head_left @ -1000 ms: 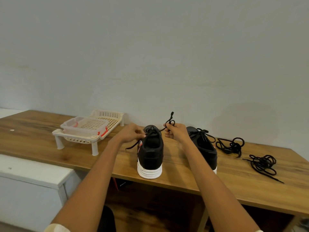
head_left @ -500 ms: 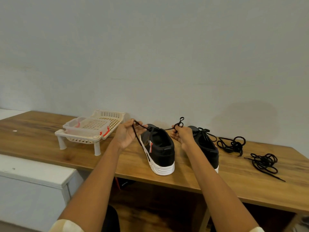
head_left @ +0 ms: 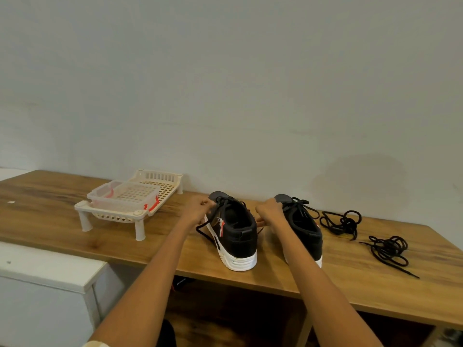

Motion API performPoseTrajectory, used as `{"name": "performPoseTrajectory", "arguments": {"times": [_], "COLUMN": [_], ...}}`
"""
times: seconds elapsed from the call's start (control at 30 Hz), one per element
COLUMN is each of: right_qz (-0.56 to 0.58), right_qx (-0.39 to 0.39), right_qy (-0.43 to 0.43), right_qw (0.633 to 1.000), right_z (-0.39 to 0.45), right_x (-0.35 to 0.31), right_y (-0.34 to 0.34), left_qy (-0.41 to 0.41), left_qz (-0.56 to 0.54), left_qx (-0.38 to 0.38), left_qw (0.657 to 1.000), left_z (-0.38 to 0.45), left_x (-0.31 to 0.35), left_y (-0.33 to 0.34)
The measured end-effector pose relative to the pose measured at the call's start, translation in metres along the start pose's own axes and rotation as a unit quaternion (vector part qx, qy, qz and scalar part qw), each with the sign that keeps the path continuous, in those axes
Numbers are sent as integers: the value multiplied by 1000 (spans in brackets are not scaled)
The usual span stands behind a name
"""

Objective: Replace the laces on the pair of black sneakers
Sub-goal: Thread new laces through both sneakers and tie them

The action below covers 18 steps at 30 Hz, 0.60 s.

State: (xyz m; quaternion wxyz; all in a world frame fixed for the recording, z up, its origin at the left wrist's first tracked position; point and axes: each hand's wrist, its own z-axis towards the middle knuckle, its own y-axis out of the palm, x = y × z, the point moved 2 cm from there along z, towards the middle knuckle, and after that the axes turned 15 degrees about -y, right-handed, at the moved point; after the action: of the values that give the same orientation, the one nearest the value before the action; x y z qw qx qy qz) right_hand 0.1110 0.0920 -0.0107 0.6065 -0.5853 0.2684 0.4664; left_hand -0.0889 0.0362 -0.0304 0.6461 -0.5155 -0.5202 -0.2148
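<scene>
Two black sneakers with white soles stand heel-toward-me on the wooden table. The left sneaker sits between my hands. My left hand pinches its black lace at the shoe's left side, and the lace's loose end trails down onto the table. My right hand is closed at the shoe's right side; whether it grips the lace's other end is hidden by the fingers. The right sneaker is still laced, partly behind my right forearm. Two loose black laces, one and another, lie coiled to the right.
A cream plastic rack on legs stands at the table's left, with a clear plastic box with red clips on it. A white cabinet sits lower left. The wall runs close behind the shoes.
Both hands have dropped from holding the lace ends raised to the sides of the left sneaker. The sneaker's heel has shifted slightly right.
</scene>
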Motion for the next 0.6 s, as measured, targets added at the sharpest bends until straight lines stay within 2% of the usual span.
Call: {"name": "performPoseTrajectory", "arguments": {"times": [0.1, 0.23, 0.4, 0.53, 0.6], "right_qz": [-42, -57, -22, 29, 24], "right_qx": [-4, -112, -91, -153, -144], "right_qy": [-66, -128, -109, -75, -91], "right_qw": [997, 984, 990, 985, 985], "right_z": [3, 7, 11, 15, 19], "right_x": [-8, -12, -4, -1, 1], "right_y": [0, 16, 13, 13, 15], "left_qy": [41, 36, 36, 72, 70], "left_qz": [40, 32, 21, 34, 25], "left_qx": [7, 12, 6, -28, -40], "left_qw": [998, 999, 999, 996, 996], "left_z": [5, 15, 28, 27, 24], "left_x": [1, 2, 3, 8, 9], "left_y": [6, 16, 22, 22, 20]}}
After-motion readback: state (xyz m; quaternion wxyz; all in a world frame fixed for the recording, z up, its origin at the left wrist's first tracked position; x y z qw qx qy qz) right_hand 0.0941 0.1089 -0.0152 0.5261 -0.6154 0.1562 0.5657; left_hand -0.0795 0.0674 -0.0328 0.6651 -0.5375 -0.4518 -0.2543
